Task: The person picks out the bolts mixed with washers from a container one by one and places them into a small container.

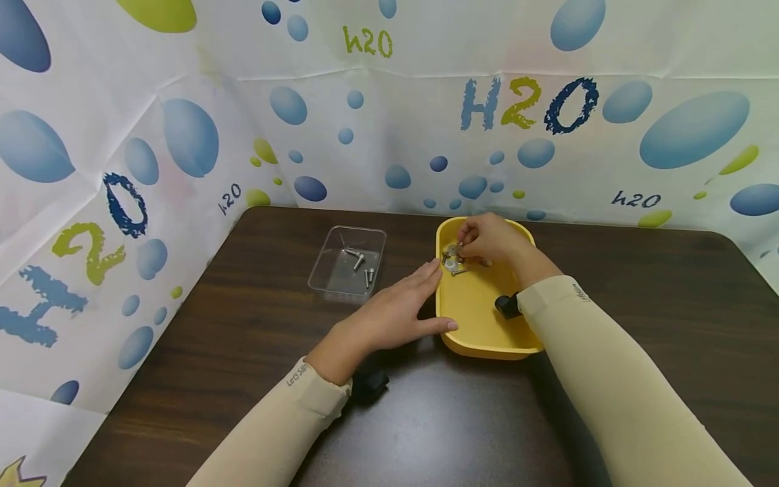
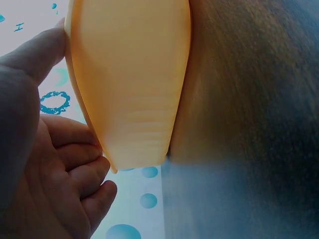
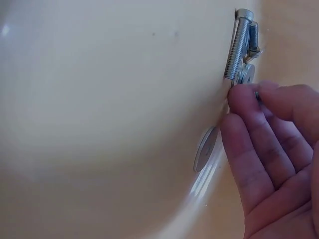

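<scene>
A yellow tray [image 1: 481,318] stands on the table, with bolts and washers gathered at its far left end. My right hand [image 1: 496,240] reaches into it there, thumb and fingertips pinching a small metal piece [image 3: 257,96] whose kind I cannot tell. Beside these fingers in the right wrist view lie a long socket-head bolt [image 3: 238,47], a shorter bolt [image 3: 253,36] and a large washer [image 3: 205,150]. My left hand [image 1: 395,308] touches the tray's left side, fingers extended along the rim and thumb near the front; the left wrist view shows its fingertips against the yellow wall [image 2: 132,89].
Left of the tray stands a clear plastic box [image 1: 331,274] holding several bolts [image 1: 358,260]. Both sit on a dark wooden table [image 1: 255,318]. Behind rises a white sheet [image 1: 414,122] printed with blue drops.
</scene>
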Action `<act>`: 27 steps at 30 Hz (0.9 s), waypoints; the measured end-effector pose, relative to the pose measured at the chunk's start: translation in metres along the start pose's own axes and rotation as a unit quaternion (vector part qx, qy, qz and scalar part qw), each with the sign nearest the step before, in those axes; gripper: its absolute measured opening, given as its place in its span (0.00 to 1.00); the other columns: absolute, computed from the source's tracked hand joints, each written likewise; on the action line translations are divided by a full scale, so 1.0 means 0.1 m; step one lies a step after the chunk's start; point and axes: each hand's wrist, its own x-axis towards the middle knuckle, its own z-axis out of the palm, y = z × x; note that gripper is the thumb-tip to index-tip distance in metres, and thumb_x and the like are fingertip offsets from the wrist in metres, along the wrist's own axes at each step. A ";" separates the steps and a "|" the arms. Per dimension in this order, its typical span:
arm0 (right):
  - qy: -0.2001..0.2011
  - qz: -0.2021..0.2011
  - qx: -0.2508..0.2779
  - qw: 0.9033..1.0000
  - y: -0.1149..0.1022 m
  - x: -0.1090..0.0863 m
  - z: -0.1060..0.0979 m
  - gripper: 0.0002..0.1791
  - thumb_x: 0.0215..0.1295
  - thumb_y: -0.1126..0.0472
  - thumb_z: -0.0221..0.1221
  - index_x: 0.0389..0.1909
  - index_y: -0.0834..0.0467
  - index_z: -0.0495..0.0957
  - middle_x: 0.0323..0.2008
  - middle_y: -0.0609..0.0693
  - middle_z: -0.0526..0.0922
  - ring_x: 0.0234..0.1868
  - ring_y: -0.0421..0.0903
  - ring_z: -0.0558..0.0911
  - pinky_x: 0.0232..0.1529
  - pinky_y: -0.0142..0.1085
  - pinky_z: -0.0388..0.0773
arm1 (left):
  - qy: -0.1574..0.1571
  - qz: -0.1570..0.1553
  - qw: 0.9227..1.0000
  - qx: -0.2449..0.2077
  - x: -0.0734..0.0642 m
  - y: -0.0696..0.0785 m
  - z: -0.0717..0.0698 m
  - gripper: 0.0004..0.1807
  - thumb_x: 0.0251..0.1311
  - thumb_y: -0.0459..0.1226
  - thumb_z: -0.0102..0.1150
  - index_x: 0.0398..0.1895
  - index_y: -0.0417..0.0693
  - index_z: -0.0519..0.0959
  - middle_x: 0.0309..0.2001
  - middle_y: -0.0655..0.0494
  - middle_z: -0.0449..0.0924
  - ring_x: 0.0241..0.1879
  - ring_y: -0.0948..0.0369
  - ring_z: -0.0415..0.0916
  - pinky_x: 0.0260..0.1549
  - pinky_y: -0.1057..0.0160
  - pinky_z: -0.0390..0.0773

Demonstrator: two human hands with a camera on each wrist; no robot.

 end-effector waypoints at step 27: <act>0.025 -0.058 -0.048 0.997 -0.23 -0.03 -0.11 0.13 0.63 0.55 0.65 0.44 0.59 0.87 0.38 0.53 0.88 0.39 0.49 0.80 0.45 0.40 0.80 | 0.011 0.013 1.000 0.025 0.00 0.02 -0.02 0.52 0.62 0.68 0.48 0.79 0.48 0.46 0.80 0.54 0.38 0.78 0.58 0.41 0.73 0.53 0.54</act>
